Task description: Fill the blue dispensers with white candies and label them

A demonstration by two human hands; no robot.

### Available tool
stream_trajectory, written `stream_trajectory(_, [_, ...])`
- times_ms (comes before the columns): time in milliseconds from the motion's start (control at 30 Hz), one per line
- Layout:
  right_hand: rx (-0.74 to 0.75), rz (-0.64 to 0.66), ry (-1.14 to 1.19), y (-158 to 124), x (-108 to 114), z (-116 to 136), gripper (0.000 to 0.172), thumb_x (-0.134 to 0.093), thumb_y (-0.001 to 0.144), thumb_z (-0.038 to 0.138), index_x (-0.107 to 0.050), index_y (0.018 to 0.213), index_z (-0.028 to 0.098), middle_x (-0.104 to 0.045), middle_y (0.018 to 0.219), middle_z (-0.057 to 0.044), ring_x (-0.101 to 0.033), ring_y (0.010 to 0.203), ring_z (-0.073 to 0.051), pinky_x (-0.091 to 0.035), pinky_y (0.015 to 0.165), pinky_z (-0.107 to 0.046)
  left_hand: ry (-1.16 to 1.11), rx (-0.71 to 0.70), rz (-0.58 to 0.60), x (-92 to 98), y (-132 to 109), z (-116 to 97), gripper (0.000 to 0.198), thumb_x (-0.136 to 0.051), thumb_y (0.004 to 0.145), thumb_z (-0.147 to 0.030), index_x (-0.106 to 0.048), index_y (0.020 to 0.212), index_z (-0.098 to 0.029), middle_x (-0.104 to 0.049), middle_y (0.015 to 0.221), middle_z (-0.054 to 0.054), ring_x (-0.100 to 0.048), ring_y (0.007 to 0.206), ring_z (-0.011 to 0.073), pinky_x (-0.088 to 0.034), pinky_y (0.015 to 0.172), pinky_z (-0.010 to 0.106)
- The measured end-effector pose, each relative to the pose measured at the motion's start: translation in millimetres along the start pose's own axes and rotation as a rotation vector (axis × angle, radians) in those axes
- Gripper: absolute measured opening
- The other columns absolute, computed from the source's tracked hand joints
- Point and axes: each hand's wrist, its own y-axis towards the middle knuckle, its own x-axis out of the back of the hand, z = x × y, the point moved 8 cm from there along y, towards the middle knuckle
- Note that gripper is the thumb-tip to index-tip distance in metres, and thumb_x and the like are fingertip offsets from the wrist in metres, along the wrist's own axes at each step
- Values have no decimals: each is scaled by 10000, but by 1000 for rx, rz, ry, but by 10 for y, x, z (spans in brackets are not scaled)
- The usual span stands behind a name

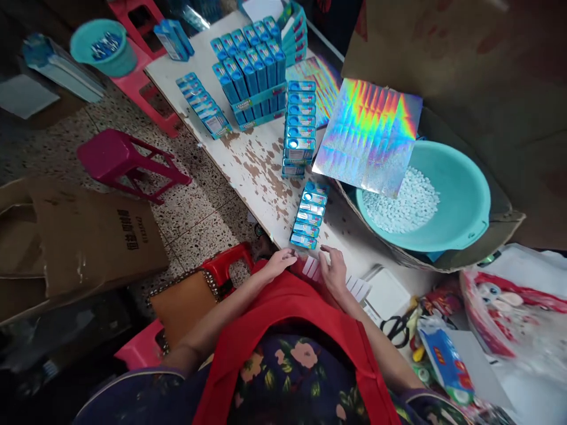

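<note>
Left hand [283, 261]: fingers loosely curled by near-left corner of bench [343, 230]; cannot tell whether fingertips pinch anything. Right hand [334, 270]: fingers bent over what looks like label strip [311, 267], grip unclear. Strip at bench's near edge, showing either side of right hand; long axis roughly along edge. Probably light, limp, easily creased; best held by margins. Beyond: row of small boxes [309, 215], long axis pointing away from near edge; likely stiff, light, smooth; grip by sides.
</note>
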Motion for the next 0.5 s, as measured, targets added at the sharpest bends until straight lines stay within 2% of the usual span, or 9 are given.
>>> stream_trajectory(100, [241,64,-236,-100,-72,230,250,-463,923,307,-629,1077,201,-680,1004,-92,-564,991,-237,-422,918,-434,53,-17,-48,-90,37,-56,353,-534,787,-487,-624,838,-150,-618,794,11,-547,775,153,-433,756,266])
stream_trajectory(200, [373,92,-361,-157,-169,351,250,-471,926,273,-617,1124,227,-686,1029,-75,-559,1015,-234,-372,975,-450,94,-62,-59,-128,78,-137,337,-515,804,-475,-623,797,-155,-600,754,-8,-527,738,140,-423,730,253])
stream_trajectory(367, [441,140,-474,-287,-320,374,311,-460,926,233,-569,1217,226,-646,1179,-83,-535,1102,-240,-329,1005,-459,191,-90,-139,-73,89,-132,319,-499,814,-448,-606,749,-154,-556,688,-24,-488,668,122,-391,659,237])
stream_trajectory(500, [405,98,-536,-320,-308,319,386,-466,924,266,-508,1298,181,-593,1272,-116,-474,1205,-270,-300,1032,-478,162,-74,-156,-64,89,-76,323,-512,807,-455,-612,767,-150,-538,669,-29,-467,646,116,-371,635,233])
